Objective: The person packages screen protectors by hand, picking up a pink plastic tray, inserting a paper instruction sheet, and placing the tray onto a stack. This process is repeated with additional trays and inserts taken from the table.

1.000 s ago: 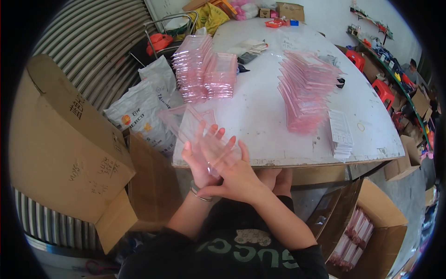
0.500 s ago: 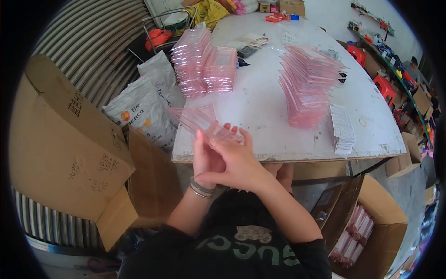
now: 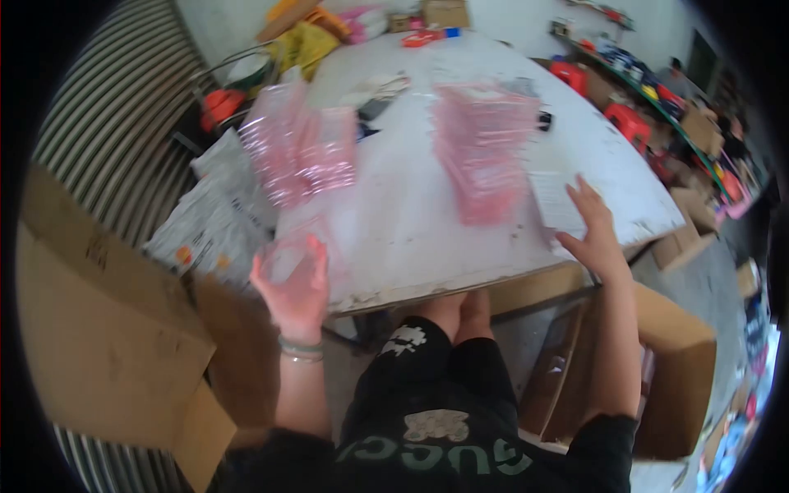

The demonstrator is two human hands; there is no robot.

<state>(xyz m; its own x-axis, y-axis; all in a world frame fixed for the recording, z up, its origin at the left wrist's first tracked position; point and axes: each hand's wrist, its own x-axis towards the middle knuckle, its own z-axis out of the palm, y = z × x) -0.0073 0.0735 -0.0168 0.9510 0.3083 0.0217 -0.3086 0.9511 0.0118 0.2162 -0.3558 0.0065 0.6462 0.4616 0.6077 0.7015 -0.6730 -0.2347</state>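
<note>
My left hand (image 3: 294, 287) is at the table's near left corner, its fingers curled round a clear pink plastic sleeve (image 3: 329, 238). My right hand (image 3: 593, 234) is spread with nothing in it, beside a stack of white printed cards (image 3: 555, 200) near the front edge. A tall stack of pink sleeves (image 3: 483, 156) stands left of the cards. Two more shiny pink piles (image 3: 275, 148) (image 3: 329, 148) lie at the table's left side. The view is blurred by motion.
The white table (image 3: 394, 238) spans the middle. A large cardboard box (image 3: 107, 312) and white sacks (image 3: 214, 214) are at the left. An open carton (image 3: 678, 386) stands below right. Red stools (image 3: 629, 127) and a seated person (image 3: 675, 80) are farther back.
My hands have parted: the right has let go and moved right to the cards, while the left has moved left with the sleeve. The camera's view has turned to the right.
</note>
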